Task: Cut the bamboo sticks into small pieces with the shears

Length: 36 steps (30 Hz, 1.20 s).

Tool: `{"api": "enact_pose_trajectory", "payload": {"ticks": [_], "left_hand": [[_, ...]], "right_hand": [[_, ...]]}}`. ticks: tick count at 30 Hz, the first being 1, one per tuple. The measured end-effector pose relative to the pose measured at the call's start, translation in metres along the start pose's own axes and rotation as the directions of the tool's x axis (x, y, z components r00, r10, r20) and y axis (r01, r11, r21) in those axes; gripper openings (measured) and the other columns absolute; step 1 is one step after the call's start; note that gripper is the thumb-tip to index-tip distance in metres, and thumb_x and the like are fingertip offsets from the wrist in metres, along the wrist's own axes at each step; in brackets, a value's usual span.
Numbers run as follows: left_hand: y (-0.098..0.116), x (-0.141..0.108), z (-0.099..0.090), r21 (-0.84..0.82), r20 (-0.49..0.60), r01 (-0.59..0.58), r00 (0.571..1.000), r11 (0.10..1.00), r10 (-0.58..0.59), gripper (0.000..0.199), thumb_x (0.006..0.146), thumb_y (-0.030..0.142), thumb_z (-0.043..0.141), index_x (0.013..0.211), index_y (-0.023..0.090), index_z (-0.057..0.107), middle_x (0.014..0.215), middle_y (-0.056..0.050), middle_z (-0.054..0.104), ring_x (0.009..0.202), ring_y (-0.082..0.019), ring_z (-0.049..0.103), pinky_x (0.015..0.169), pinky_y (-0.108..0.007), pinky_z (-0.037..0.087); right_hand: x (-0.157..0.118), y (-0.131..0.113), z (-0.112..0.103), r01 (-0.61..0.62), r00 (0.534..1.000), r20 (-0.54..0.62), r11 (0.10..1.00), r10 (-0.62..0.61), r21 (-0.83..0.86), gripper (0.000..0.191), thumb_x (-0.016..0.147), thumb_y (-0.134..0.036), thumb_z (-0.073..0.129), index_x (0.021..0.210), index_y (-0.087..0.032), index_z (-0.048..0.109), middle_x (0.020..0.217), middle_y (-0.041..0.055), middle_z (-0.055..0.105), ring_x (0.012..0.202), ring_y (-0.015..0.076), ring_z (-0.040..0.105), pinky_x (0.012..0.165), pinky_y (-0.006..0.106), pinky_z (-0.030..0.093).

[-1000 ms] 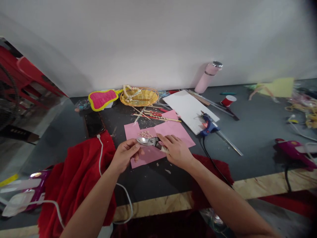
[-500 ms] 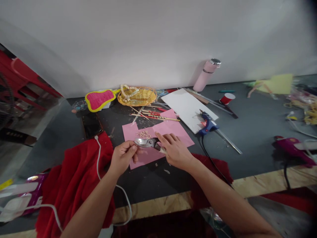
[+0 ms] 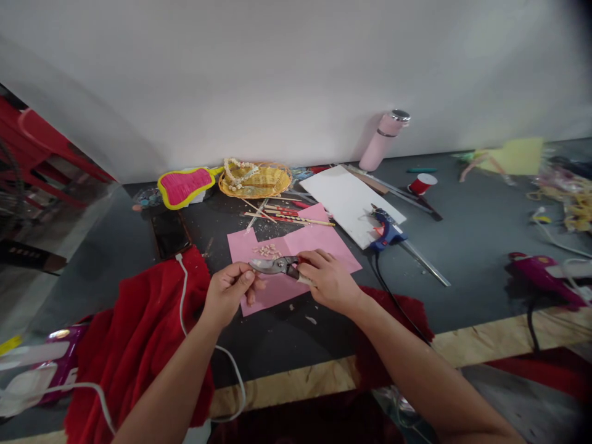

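Note:
My right hand (image 3: 333, 280) is wrapped around the handles of a pair of pruning shears (image 3: 272, 265), whose metal blades point left. At the blade tip, my left hand (image 3: 231, 290) is closed in a pinch with thumb and forefinger; what it holds is too small and hidden to name. Under both hands lies a creased sheet of pink paper (image 3: 275, 295). A small heap of short pale cut pieces (image 3: 267, 251) rests on it, just beyond the blades.
Behind the paper lie several thin sticks (image 3: 289, 217) and a wicker basket (image 3: 272, 180). A blue glue gun (image 3: 389, 234) sits on a white board (image 3: 345, 200) at right. A phone (image 3: 171, 234) and red cloth (image 3: 152, 320) are at left; a pink bottle (image 3: 383, 142) stands by the wall.
The fingers of my right hand have closed further around the shears' handles, and the forefinger has curled in. The blades have turned slightly. My left hand has stayed nearly in place.

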<state>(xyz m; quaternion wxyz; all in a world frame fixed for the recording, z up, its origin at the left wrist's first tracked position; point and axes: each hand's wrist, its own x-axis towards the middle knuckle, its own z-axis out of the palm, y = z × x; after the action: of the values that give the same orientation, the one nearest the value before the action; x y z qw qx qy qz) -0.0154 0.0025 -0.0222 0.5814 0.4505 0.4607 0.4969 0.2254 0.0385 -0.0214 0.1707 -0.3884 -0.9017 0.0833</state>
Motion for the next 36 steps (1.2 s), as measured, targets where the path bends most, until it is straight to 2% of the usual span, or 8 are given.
{"api": "enact_pose_trajectory", "payload": {"ticks": [5,8,17,36], "left_hand": [[0.001,0.0,0.001,0.03,-0.005,-0.005,1.0,1.0,0.005,0.022,0.081,0.034,0.064,0.075,0.014,0.061,0.07,-0.005,0.071,0.04,-0.006,0.052,0.039,-0.017,0.041],[0.002,0.0,0.002,0.042,-0.015,-0.009,1.0,0.999,0.01,0.022,0.081,0.035,0.064,0.078,0.013,0.062,0.069,-0.004,0.071,0.04,-0.007,0.052,0.039,-0.018,0.041],[0.003,-0.002,0.005,0.077,0.019,-0.019,1.0,0.997,0.017,0.019,0.083,0.032,0.062,0.076,0.014,0.061,0.07,-0.003,0.071,0.043,-0.006,0.053,0.042,-0.017,0.042],[0.003,-0.002,0.01,0.14,0.008,-0.022,1.0,0.99,0.021,0.019,0.083,0.033,0.06,0.079,0.014,0.061,0.075,-0.005,0.072,0.044,-0.007,0.055,0.045,-0.02,0.044]], "right_hand": [[0.001,-0.005,-0.004,-0.004,0.997,0.078,0.999,0.007,-0.046,0.043,0.072,-0.007,0.051,0.113,-0.021,0.057,0.133,0.0086,0.045,0.109,0.025,0.044,0.089,0.04,0.037],[0.001,-0.007,-0.003,0.005,0.997,0.075,0.998,0.0,-0.058,0.047,0.07,-0.008,0.052,0.116,-0.02,0.056,0.138,0.0099,0.041,0.114,0.0272,0.041,0.093,0.044,0.035],[0.001,-0.01,-0.002,-0.01,1.0,0.027,0.996,0.012,-0.083,0.041,0.077,-0.011,0.049,0.117,-0.018,0.055,0.137,0.0111,0.042,0.115,0.0288,0.04,0.095,0.045,0.034],[0.002,-0.013,-0.001,-0.017,1.0,0.02,1.0,0.018,-0.024,0.046,0.073,-0.009,0.052,0.118,-0.018,0.055,0.136,0.0121,0.043,0.116,0.0289,0.039,0.096,0.047,0.036]]}}
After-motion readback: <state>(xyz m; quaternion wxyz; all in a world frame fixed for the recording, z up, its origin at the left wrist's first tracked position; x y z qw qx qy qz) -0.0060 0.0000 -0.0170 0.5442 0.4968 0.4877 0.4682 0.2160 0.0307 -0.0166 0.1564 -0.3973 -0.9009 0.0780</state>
